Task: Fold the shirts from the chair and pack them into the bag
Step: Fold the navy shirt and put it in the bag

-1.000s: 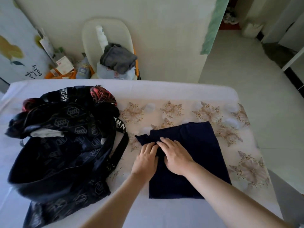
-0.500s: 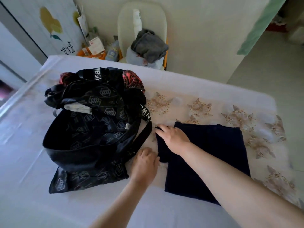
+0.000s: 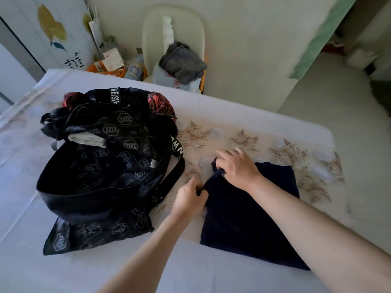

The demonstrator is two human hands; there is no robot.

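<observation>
Navy shirt (image 3: 249,218), folded down to a flat rectangle, lies just to the right of the bag (image 3: 101,166) on the white-covered surface (image 3: 63,271), close to the bag's strap but not on it.

Head view: both hands are at the shirt edge that faces the bag. The left hand (image 3: 190,197) pinches that edge at about its middle, fingers curled in on the cloth. The right hand (image 3: 237,166) grips the far corner of the same edge, and a small ridge of fabric rises between the two hands. The bag is black with a hexagon print and slumps with its mouth open and turned up; a pale piece and a red-patterned one show at its far rim. Beyond the bag, past the surface's far edge, the chair (image 3: 190,24) holds a grey garment (image 3: 182,60) on top of a paler one (image 3: 175,79).

Folding of this shirt looks finished, and the step in hand seems to be lifting it for packing. The next move calls for raising the bundle without letting the layers slide apart, carrying it left over the strap and lowering it flat into the open mouth. At least two pieces on the chair remain to be folded.
</observation>
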